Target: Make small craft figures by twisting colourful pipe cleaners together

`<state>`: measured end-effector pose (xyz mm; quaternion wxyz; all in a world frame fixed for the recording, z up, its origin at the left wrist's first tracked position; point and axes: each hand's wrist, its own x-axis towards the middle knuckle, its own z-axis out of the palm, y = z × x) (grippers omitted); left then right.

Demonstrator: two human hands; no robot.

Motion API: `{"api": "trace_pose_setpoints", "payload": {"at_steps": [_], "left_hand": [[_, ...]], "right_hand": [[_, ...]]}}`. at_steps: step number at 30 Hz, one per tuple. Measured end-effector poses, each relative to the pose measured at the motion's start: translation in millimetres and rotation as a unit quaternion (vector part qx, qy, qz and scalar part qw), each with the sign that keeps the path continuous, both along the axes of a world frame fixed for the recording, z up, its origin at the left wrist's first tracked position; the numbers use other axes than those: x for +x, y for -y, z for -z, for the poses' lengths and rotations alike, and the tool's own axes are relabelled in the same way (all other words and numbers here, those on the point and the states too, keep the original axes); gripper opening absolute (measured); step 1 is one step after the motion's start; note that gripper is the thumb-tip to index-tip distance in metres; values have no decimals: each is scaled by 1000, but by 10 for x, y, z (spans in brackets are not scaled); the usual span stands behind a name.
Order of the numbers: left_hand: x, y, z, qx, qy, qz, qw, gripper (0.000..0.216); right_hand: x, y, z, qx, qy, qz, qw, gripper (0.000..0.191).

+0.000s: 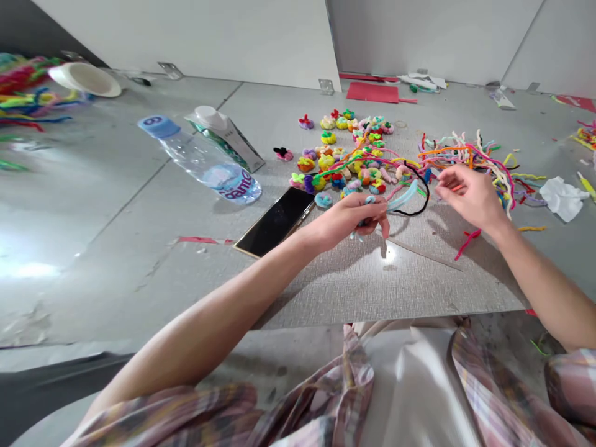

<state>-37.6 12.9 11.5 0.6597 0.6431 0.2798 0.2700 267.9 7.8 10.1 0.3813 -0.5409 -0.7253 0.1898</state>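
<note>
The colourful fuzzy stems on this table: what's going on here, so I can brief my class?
A person's left hand pinches light-blue fuzzy stems, which stick out toward the right hand; whether that one holds anything is unclear. Beyond the hands lie many small curled pieces and a heap of loose stems. A phone with a dark screen lies left of the hands.

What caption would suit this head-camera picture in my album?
The left hand grips light-blue fuzzy strands; the right hand hovers near colourful strands.

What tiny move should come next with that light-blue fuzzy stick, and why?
Maybe the right hand should pinch the light-blue fuzzy stick at its far end, because the left hand holds it and that end points toward the right.
</note>
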Motion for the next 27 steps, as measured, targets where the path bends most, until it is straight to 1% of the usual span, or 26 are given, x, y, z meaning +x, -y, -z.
{"api": "trace_pose_setpoints", "payload": {"at_steps": [1, 2, 3, 5, 7, 8, 9, 11, 13, 15, 18, 21, 24, 27], "left_hand": [[1, -7, 17, 1, 1, -17, 1000, 38], [2, -15, 34, 3, 0, -31, 1000, 38], [2, -23, 50, 5, -4, -43, 999, 38], [-1, -37, 74, 14, -18, -58, 998, 39], [-5, -43, 84, 24, -39, -61, 997, 42], [-5, -43, 84, 27, -48, -64, 996, 43], [-2, -41, 81, 30, -52, -71, 996, 43], [11, -30, 73, 39, -54, -85, 994, 43], [31, -19, 70, 40, -47, -96, 993, 42], [48, -18, 83, 34, -45, -105, 993, 41], [52, -44, 130, 36, -48, -144, 988, 41], [34, -81, 171, 57, -56, -180, 980, 40], [22, -90, 170, 75, -65, -191, 977, 39], [26, -60, 132, 105, -90, -190, 972, 39]], "right_hand": [[111, -46, 4, 40, 89, 59, 993, 24], [216, -88, 14, 53, 180, 106, 977, 26], [308, -123, 31, 53, 257, 137, 955, 29], [441, -171, 74, 16, 368, 154, 917, 32], [501, -192, 109, -18, 427, 148, 892, 32], [510, -194, 117, -23, 441, 141, 886, 32], [509, -192, 115, -15, 449, 134, 883, 33], [491, -173, 85, 30, 451, 117, 885, 34], [466, -138, 27, 84, 441, 108, 887, 33], [439, -91, -44, 113, 426, 106, 891, 29], [389, -12, -148, 127, 397, 103, 903, 25], [312, 58, -209, 135, 377, 60, 914, 19], [203, 109, -200, 136, 383, -8, 914, 19], [92, 146, -147, 142, 391, -41, 908, 24]]}}
